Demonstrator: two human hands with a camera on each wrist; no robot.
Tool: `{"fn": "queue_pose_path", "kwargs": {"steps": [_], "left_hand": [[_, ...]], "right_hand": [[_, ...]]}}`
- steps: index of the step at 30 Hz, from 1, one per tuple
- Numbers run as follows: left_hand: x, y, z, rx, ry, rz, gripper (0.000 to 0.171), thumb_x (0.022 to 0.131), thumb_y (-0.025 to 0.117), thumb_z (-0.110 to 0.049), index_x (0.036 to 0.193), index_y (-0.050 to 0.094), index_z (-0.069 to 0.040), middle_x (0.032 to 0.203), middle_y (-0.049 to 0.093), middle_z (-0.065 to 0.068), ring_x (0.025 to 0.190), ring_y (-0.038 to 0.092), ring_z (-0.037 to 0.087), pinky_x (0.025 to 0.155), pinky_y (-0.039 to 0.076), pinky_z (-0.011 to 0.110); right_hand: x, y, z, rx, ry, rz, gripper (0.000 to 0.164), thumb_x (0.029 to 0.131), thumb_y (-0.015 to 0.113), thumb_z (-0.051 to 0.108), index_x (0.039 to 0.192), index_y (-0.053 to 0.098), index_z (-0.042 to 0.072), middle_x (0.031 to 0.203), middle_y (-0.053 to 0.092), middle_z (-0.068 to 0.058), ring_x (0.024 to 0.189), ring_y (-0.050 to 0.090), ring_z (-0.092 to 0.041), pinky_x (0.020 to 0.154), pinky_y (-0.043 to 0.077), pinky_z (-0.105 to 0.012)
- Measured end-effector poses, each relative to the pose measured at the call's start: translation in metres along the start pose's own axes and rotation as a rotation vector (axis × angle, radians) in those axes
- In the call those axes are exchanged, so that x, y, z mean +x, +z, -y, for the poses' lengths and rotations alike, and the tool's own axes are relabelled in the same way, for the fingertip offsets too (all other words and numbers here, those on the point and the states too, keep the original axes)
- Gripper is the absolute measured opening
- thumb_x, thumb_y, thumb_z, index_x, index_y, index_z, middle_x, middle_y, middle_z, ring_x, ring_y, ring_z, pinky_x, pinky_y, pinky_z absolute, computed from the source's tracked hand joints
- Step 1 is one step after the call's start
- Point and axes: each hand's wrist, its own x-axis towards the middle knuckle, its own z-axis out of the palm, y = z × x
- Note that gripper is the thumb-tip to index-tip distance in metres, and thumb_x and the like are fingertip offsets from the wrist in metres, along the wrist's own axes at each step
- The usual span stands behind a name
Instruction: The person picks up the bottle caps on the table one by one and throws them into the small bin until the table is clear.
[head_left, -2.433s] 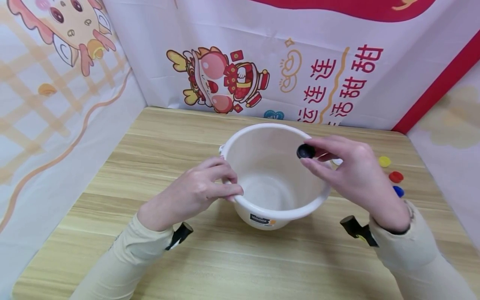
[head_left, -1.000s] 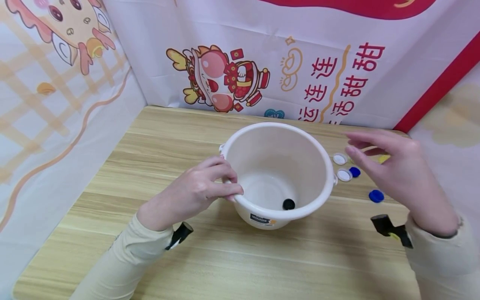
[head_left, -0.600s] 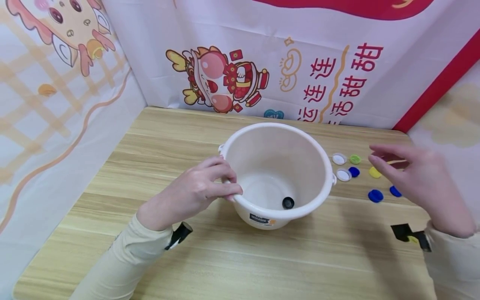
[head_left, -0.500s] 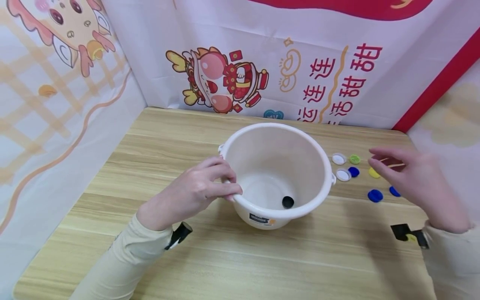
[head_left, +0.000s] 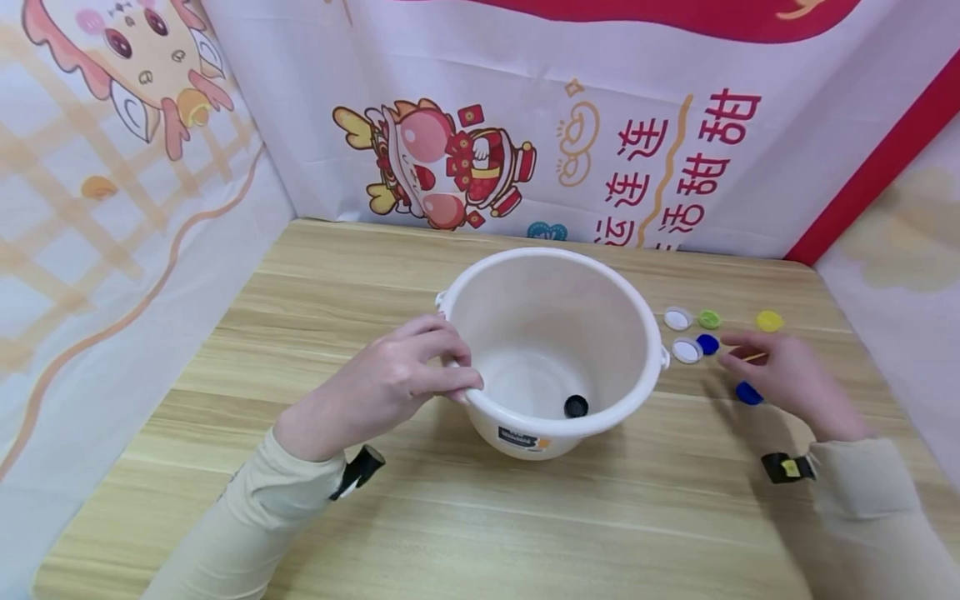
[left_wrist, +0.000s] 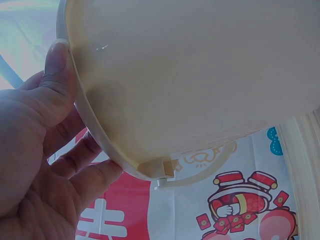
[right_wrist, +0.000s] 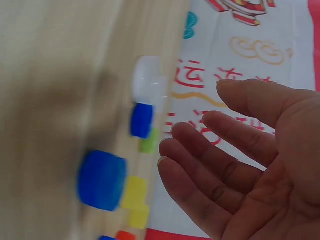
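Note:
My left hand (head_left: pixel 397 375) grips the left rim of a white plastic bucket (head_left: pixel 570 308); in the left wrist view the thumb (left_wrist: pixel 57 62) lies on the inner side and the fingers outside. A black bottle cap (head_left: pixel 576 407) lies on the bucket's floor. To the bucket's right, my right hand (head_left: pixel 795 383) hovers over several bottle caps, its fingers relaxed with nothing between them. Nearest it are a blue cap (head_left: pixel 748 393) and a smaller blue cap (head_left: pixel 708 344). The right wrist view is blurred, showing the larger blue cap (right_wrist: pixel 102 180) below the fingers.
Two white caps (head_left: pixel 678 318), a green cap (head_left: pixel 709 319) and a yellow cap (head_left: pixel 769 321) lie on the wooden table (head_left: pixel 420 533). A red cap (right_wrist: pixel 125 235) shows only in the right wrist view. Printed cloth walls (head_left: pixel 300 100) stand behind and at the sides.
My right hand held the black cap above the bucket; the cap now lies inside. That hand moved right, then lower over the caps. My left hand has stayed on the rim.

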Motion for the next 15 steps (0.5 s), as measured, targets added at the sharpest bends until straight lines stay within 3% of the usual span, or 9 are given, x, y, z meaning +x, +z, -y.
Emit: {"fn": "queue_pose_path", "kwargs": {"steps": [5,15], "left_hand": [[0.000,0.000,0.000,-0.001,-0.011,0.014,0.027,0.074,0.086,-0.005,0.098,0.079,-0.017,0.098,0.065,0.005,0.103,0.058,0.024,0.098,0.052,0.041],[0.001,0.000,-0.001,0.004,-0.009,0.019,0.025,0.076,0.085,-0.007,0.098,0.079,-0.017,0.099,0.065,0.005,0.103,0.058,0.025,0.098,0.052,0.040]], "right_hand": [[0.003,0.009,-0.008,0.002,0.055,0.068,0.051,0.098,0.064,0.033,0.130,0.058,-0.006,0.113,0.066,-0.026,0.098,0.064,-0.042,0.077,0.057,-0.052],[0.007,0.018,-0.009,-0.019,0.100,0.091,0.053,0.097,0.064,0.037,0.131,0.058,-0.004,0.113,0.066,-0.024,0.099,0.063,-0.040,0.080,0.053,-0.054]]}}
